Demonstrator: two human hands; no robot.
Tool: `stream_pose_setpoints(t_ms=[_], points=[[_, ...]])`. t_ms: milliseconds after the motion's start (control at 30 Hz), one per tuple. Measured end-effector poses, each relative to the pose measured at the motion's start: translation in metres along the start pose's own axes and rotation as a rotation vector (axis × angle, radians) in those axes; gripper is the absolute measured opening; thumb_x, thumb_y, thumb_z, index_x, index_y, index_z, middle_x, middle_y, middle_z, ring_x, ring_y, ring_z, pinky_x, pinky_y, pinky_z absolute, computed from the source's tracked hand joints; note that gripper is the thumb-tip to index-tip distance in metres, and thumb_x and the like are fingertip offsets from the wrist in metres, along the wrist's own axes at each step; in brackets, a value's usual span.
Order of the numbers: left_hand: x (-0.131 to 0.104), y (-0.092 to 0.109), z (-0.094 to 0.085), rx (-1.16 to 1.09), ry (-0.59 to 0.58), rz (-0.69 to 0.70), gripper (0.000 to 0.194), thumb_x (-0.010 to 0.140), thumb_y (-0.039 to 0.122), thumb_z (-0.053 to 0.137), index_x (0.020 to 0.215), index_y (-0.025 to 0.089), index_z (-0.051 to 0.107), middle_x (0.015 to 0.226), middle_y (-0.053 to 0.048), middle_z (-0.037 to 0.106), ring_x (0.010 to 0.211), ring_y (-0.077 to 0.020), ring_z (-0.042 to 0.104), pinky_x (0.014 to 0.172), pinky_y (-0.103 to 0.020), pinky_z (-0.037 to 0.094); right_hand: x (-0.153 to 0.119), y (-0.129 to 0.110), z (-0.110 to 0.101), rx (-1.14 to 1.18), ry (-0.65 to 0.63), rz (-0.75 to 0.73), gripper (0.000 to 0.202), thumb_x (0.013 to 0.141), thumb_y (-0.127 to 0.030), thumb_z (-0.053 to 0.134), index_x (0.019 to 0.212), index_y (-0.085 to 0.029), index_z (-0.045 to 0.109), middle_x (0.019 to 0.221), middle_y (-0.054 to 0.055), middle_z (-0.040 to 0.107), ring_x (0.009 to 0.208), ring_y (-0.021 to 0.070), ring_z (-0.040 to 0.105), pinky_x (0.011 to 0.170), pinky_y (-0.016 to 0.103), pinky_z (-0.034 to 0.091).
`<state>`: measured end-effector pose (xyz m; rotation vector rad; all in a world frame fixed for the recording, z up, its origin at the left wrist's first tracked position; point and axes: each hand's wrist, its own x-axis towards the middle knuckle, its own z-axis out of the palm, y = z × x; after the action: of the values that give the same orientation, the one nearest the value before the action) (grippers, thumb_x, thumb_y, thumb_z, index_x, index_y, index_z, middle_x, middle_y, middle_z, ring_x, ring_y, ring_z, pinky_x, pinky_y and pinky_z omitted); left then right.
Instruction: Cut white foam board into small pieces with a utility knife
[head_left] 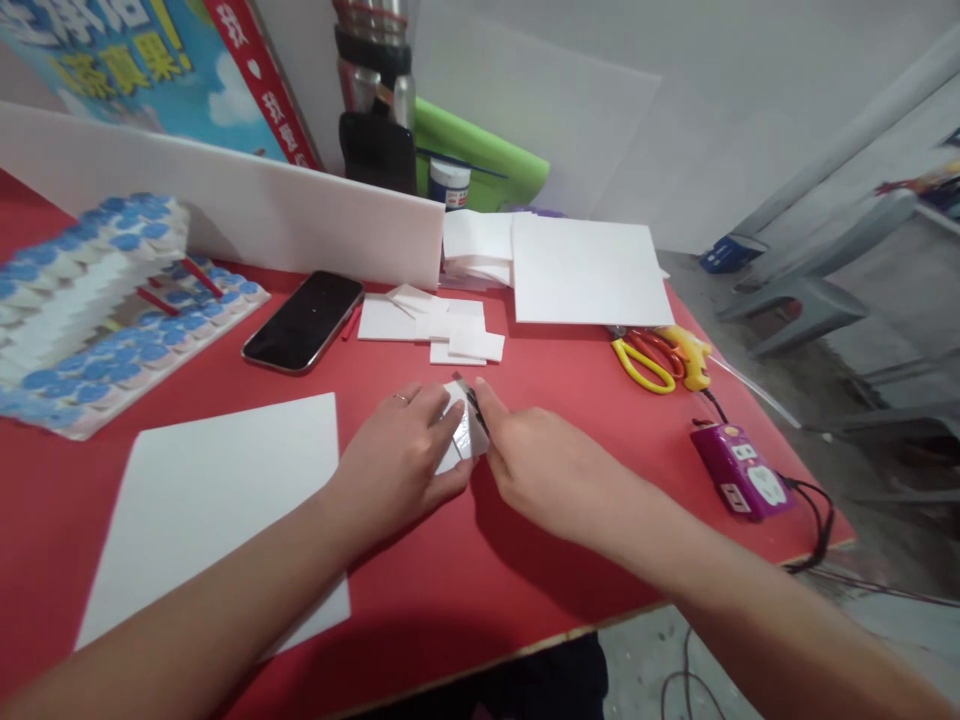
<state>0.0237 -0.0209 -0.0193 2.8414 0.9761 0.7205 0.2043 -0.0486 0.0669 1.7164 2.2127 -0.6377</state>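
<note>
The left hand [409, 445] held the small white piece [448, 462] with the fingers bent over its top and the thumb along its near edge; the right hand [536, 455] was closed around a thin dark tool [474, 402], which lay against the right side of that piece; a shiny patch showed on the piece between the two hands, and how much of the tool sat inside the right hand could not be told.

The piece was above the middle of the red surface [555, 590]; just beyond it lay some overlapping white offcuts [454, 330], with a black phone [304, 322] to their left; a large white sheet [217, 510] lay flat beneath the left forearm; a model with blue-topped pieces [120, 300] stood at the far left.

Farther back, a white board [592, 270] rested beside stacked white pieces [480, 240]; scissors with yellow and red handles [643, 365] lay near its front right corner, touching or just beside a yellow glue gun [694, 358]; a purple power strip [739, 470] was near the right edge.
</note>
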Motion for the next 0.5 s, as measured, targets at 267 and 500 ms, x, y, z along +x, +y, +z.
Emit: stream_pose_setpoints(t_ms=[267, 500], points=[[0.0, 0.0, -0.001, -0.006, -0.033, -0.011, 0.028, 0.102, 0.032, 0.058, 0.113, 0.009, 0.069, 0.094, -0.012, 0.059, 0.079, -0.0258, 0.051, 0.07, -0.039, 0.046, -0.003, -0.007, -0.012, -0.047, -0.04, 0.001, 0.075, 0.096, -0.01, 0.042, 0.168, 0.001, 0.025, 0.103, 0.023, 0.077, 0.089, 0.0283, 0.071, 0.07, 0.034, 0.047], [-0.001, -0.001, -0.001, 0.005, -0.058, -0.022, 0.028, 0.102, 0.034, 0.059, 0.113, 0.01, 0.068, 0.1, -0.015, 0.063, 0.086, -0.0287, 0.056, 0.075, -0.042, 0.05, -0.018, -0.001, -0.005, -0.073, -0.037, -0.027, 0.076, 0.094, -0.008, 0.04, 0.168, 0.002, 0.027, 0.089, 0.019, 0.074, 0.076, 0.0258, 0.067, 0.064, 0.033, 0.04]])
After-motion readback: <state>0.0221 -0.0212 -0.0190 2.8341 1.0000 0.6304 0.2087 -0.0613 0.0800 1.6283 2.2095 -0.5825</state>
